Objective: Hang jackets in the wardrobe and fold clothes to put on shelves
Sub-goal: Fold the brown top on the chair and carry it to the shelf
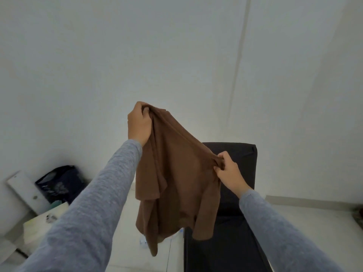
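White walls fill the background, with a black upholstered seat [246,154] below on the right, pale floor tiles beneath, and a dark bag [59,183] leaning in the left corner. A brown garment [176,183] hangs in the air in front of the seat, touching no surface. The left hand [139,124] is the higher one, its fingers [144,108] bunched tight around one end of the top edge. The right hand [228,170] is lower and to the right, its fingers [219,169] pinching a gather of cloth at the other end. The fabric looks soft, limp and fairly light: it drapes in loose folds, sags between the two grips and shows no stiffness of its own. It probably needs holding at two points along the shoulder line, as now, to spread flat. It does not look slippery or fragile. The top edge slants from upper left down to lower right, and the long axis runs from it straight down to the hem, which points at the floor. A flap, perhaps a lapel or sleeve, folds over on the left side.
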`<state>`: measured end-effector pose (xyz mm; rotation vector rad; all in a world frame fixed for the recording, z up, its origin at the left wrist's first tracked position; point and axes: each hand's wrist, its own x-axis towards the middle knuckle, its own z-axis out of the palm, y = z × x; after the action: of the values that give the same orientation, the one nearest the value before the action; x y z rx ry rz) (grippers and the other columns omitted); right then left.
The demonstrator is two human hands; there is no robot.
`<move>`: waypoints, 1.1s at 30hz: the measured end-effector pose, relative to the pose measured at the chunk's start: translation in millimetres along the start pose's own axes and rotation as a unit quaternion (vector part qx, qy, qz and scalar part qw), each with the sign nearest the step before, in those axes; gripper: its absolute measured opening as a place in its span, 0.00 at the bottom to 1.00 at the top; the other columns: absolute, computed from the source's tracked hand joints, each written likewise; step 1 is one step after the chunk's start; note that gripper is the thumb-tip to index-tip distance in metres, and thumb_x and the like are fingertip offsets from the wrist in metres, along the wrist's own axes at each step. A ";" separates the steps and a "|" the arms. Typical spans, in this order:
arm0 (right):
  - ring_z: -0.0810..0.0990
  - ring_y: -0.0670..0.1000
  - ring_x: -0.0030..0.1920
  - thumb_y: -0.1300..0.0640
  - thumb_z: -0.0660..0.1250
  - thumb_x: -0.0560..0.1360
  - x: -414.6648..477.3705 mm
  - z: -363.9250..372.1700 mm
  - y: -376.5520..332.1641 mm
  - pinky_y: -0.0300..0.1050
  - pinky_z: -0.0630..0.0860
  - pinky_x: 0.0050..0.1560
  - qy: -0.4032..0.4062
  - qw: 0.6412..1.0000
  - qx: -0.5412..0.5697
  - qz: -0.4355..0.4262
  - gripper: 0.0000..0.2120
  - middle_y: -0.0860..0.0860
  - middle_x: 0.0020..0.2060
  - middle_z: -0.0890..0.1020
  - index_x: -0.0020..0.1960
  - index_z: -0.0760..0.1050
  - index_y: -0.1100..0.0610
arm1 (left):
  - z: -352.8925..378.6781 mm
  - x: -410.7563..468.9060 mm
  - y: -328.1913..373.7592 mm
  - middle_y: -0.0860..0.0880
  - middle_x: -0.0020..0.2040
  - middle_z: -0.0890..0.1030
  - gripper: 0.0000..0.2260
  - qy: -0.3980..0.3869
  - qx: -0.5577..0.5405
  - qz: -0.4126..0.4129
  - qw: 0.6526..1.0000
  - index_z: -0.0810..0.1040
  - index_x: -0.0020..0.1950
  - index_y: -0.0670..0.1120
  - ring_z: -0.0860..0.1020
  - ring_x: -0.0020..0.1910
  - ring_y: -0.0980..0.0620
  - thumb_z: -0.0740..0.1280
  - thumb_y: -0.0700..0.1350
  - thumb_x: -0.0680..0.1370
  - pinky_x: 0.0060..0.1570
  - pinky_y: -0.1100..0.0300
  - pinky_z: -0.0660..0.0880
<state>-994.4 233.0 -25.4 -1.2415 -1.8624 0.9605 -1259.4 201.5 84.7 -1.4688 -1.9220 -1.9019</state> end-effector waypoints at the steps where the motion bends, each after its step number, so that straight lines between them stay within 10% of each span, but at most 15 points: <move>1: 0.77 0.50 0.44 0.66 0.58 0.78 -1.4 3.5 0.3 0.40 0.74 0.40 0.026 0.999 0.028 0.004 0.09 0.54 0.44 0.78 0.53 0.66 0.53 | -0.8 -2.3 -3.2 0.48 0.44 0.76 0.08 0.006 0.000 -0.003 1.000 0.76 0.50 0.39 0.73 0.45 0.52 0.58 0.37 0.79 0.44 0.69 0.64; 21: 0.73 0.40 0.49 0.57 0.66 0.76 -44.3 -13.4 19.0 0.21 0.68 0.48 0.115 0.985 -0.068 -0.109 0.04 0.48 0.49 0.71 0.50 0.73 0.51 | 9.1 -33.0 16.6 0.49 0.44 0.77 0.07 0.013 -0.034 -0.020 0.999 0.75 0.49 0.42 0.73 0.44 0.53 0.58 0.39 0.80 0.44 0.68 0.66; 33: 0.69 0.52 0.40 0.66 0.54 0.79 -95.0 -94.7 -9.9 0.38 0.61 0.34 0.282 0.956 -0.012 -0.085 0.06 0.54 0.40 0.72 0.45 0.65 0.59 | -9.6 -90.7 76.2 0.42 0.51 0.76 0.06 -0.028 0.050 0.026 0.998 0.76 0.52 0.39 0.74 0.50 0.47 0.61 0.39 0.79 0.50 0.63 0.66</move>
<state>-889.3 159.8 15.8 -1.1900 -1.4941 0.4253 -1167.1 126.7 86.3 -1.5414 -1.9513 -1.7346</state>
